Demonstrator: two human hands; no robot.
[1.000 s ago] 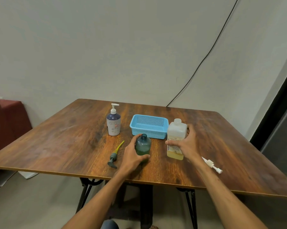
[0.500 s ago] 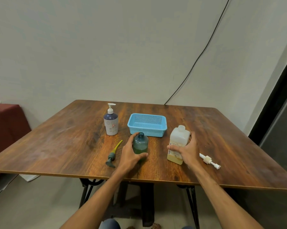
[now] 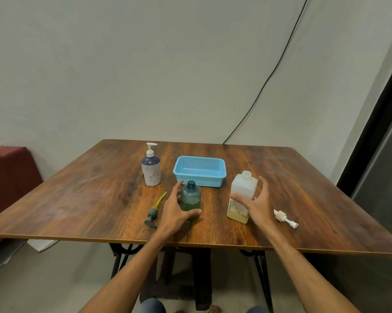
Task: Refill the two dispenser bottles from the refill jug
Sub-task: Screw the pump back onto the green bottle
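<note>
1. Table (image 3: 89, 199): everything sits in the near-centre strip, within arm's reach.
2. Blue basket (image 3: 197, 180): at the back between the bottles, nothing visible in it. Out of the pour path.
3. Refill jug (image 3: 243, 190): standing on the table right of centre, neck uncapped, a low band of yellow liquid at the bottom. Right hand (image 3: 258, 206) is around it but not clamped: thumb (image 3: 236, 197) on the label, fingers (image 3: 264, 186) straight and spread just off its far side. My read: setting up a grip to lift and tip.
4. Purple-and-white dispenser (image 3: 151, 169): back left, pump screwed on, untouched. Likely second in line.
5. Green bottle (image 3: 191, 196): in front of the basket, neck open, some green liquid low down. Left hand (image 3: 173, 211) wraps it, thumb across the base front and fingers up the left side. Probably steadying it as the pour target; how hard it presses, can't tell.
6. Green pump (image 3: 153, 213) with its yellow tube lies left of that bottle. A white pump (image 3: 283, 216) lies right of the jug. Both parked clear of the necks.
</note>
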